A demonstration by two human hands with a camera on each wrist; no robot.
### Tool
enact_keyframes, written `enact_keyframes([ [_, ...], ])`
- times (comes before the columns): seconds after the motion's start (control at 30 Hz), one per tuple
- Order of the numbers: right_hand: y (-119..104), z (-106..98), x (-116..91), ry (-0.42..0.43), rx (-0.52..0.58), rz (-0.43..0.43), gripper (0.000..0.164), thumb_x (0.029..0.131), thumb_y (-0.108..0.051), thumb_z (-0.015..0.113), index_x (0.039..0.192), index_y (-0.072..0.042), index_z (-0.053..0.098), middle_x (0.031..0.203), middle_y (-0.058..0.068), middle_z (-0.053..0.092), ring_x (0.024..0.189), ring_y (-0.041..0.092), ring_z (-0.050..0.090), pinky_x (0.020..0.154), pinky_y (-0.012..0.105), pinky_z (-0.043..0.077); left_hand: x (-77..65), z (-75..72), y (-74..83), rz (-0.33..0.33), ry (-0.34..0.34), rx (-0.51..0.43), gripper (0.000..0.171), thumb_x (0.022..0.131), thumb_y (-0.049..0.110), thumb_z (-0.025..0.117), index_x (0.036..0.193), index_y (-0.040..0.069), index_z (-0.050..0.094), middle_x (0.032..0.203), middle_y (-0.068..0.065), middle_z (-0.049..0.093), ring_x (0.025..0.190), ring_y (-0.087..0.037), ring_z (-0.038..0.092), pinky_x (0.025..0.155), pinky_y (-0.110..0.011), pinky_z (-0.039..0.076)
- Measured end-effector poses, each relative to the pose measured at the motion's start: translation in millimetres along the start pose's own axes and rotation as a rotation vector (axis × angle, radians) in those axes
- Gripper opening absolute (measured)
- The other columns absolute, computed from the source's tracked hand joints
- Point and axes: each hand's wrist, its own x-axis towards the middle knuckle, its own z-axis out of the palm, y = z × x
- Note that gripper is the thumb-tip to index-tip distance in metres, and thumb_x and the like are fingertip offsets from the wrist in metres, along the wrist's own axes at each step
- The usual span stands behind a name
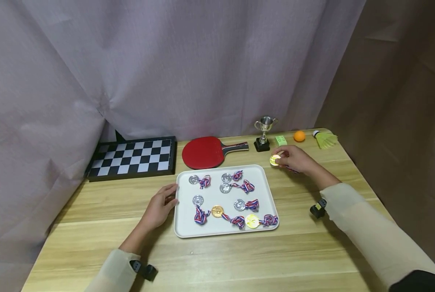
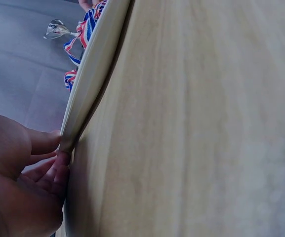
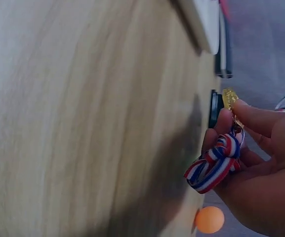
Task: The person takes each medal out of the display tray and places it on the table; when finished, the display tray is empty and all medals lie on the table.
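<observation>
- Head view: a shallow white tray [image 1: 184, 219] with rounded corners sits on the wooden counter [image 1: 221, 263], containing five silver medals [image 1: 239, 205] and two gold ones [image 1: 252, 221], each on a knotted red, white and blue ribbon.
- Also there, the right hand [image 1: 294, 158] holds another gold medal [image 1: 274, 159] outside the tray, just beyond its far right corner and near the trophy [image 1: 264, 132]; the left hand [image 1: 160, 207] is at the tray's left edge.
- Left wrist view: the left hand's thumb and fingers pinch the tray's rim.
- Right wrist view: the right hand's thumb and fingers clamp the shiny medal, seen nearly edge-on, its striped ribbon bunched into a knot.
</observation>
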Motion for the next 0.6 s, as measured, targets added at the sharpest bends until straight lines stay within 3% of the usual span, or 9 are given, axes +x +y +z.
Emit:
enact_keyframes([
  [0.1,9.6,1.7,6.5,0.021,-0.103,-0.03,0.024,0.093,0.001,0.071,0.116,0.006,0.068,0.087,0.016,0.068,0.072,0.019,0.064,0.055,0.023,0.049,0.6,0.0,0.0,0.0,-0.004,-0.003,0.053,0.099,-0.005,0.062,0.15,-0.007,0.046,0.155,-0.022,0.045,0.13,-0.036,0.057,0.108,-0.044,0.053],
  [0.27,20.1,4.1,14.1,0.071,-0.266,-0.092,0.019,0.091,-0.004,0.075,0.11,0.0,0.073,0.09,0.014,0.073,0.084,0.025,0.065,0.072,0.032,0.05,1.0,0.2,0.3,0.0,-0.002,0.004,0.053,0.099,-0.005,0.062,0.15,-0.007,0.047,0.156,-0.021,0.045,0.131,-0.035,0.057,0.108,-0.044,0.053],
  [0.6,29.5,7.0,18.2,0.063,-0.282,-0.093,0.027,0.096,-0.008,0.072,0.121,0.003,0.072,0.099,0.017,0.069,0.094,0.031,0.061,0.085,0.045,0.051,-0.2,-0.4,0.7,-0.023,-0.005,-0.006,0.052,0.099,-0.005,0.061,0.149,-0.006,0.047,0.156,-0.02,0.046,0.13,-0.035,0.059,0.106,-0.041,0.054],
])
